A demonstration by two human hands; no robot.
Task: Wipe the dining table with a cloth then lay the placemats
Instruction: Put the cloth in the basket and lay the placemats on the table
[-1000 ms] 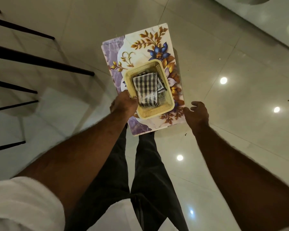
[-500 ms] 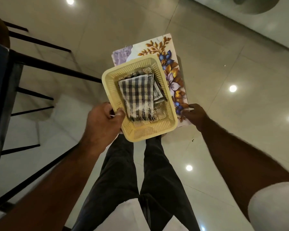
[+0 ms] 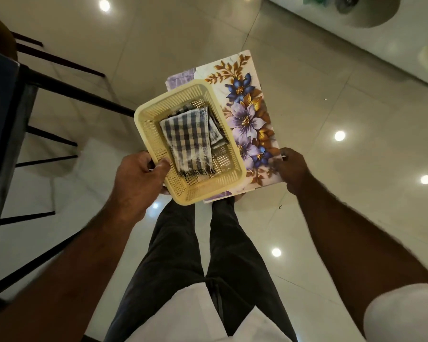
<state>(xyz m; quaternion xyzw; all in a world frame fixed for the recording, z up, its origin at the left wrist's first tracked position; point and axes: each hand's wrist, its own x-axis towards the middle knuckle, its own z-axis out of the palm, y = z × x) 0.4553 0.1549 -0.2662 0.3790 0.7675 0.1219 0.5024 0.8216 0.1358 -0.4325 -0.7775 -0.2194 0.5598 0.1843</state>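
Observation:
My left hand [image 3: 136, 178] grips the near left rim of a pale yellow mesh basket [image 3: 153, 112], thumb over the edge. A folded blue-and-white checked cloth [image 3: 187, 141] lies inside it. The basket is lifted and tilted above a stack of floral placemats [image 3: 250, 114] printed with purple and blue flowers and gold leaves. My right hand [image 3: 290, 166] holds the placemats by their near right edge, fingers curled under. I stand over a glossy tiled floor, my dark trousers below the basket.
A dark table edge [image 3: 0, 124] with black metal legs and bars [image 3: 67, 87] fills the left side. A white surface with a round grey object [image 3: 371, 11] runs along the top right. Glossy floor tiles [image 3: 356, 193] reflect ceiling lights.
My left hand lifted the basket off the placemats and drew it toward me and to the left. My right hand took hold of the placemats' edge. The table edge came into view on the left.

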